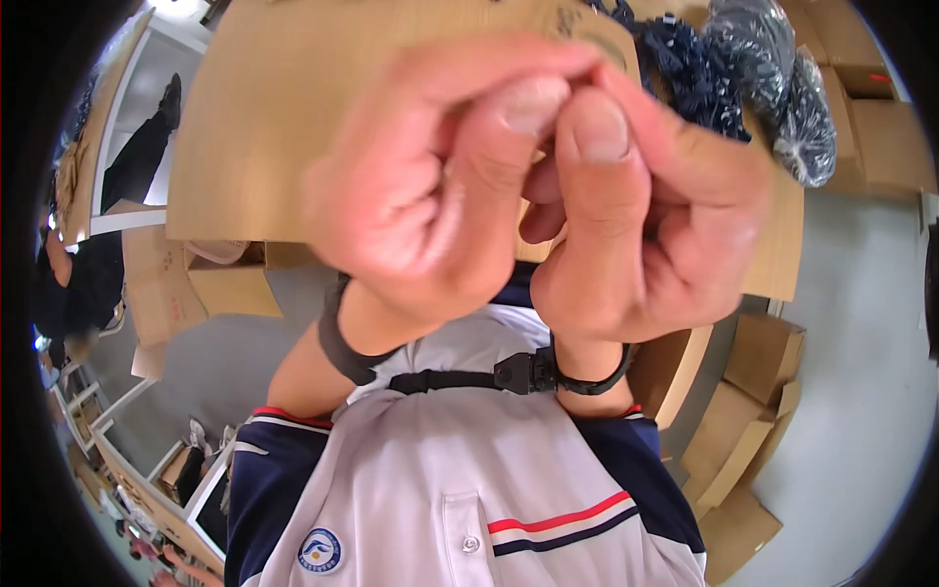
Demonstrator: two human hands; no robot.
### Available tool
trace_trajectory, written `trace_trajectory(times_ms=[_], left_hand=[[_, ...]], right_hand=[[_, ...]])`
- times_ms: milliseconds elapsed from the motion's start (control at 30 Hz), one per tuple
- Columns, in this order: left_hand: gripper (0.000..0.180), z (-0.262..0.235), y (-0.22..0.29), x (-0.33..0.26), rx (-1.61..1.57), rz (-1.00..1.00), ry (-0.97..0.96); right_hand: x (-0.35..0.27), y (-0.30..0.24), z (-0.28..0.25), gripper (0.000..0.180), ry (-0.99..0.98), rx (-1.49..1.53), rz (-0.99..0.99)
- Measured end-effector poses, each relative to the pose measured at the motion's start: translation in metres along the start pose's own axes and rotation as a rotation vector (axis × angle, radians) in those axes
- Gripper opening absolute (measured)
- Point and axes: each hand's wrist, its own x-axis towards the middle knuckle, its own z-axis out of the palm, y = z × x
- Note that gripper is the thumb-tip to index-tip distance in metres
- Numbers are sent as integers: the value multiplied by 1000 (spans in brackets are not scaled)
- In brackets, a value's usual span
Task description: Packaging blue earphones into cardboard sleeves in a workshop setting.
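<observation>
Both hands are raised close in the middle of the head view, above the wooden table, their thumbs side by side and fingertips meeting at the top. My left hand is closed in a pinch, thumb pressed against its curled index finger. Beside it, my right hand makes the same pinch, with its other fingers folded in. Whatever is between the fingertips, if anything, is hidden or too small to make out. A dark band circles my left wrist, and a black strap circles the right one.
Under my hands spreads the wooden table. Dark blue bundles and dark goods in clear plastic bags lie at its far right. Open cardboard boxes stand left and right on the floor. A person in dark clothes is at the left.
</observation>
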Motion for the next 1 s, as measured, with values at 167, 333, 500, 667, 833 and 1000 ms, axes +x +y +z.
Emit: trace_trajectory(times_ms=[167,333,500,667,833,1000], left_hand=[[23,-16,16,2,24,-213,-235],[27,-6,25,-24,-364,-737,-362],[24,-30,34,-2,-390,-929,-600],[13,-25,7,9,-317,-408,-1125],[9,-19,-8,13,-366,-223,-1269],[19,-28,1,6,-328,-666,-557]], right_hand=[[9,9,-58,26,-404,232,257],[-5,27,-58,32,-674,-145,120],[-10,35,-81,28,-958,94,498],[-28,46,-67,39,-1344,782,864],[-32,45,-76,63,-1460,842,865],[-24,34,-79,37,-878,1100,915]])
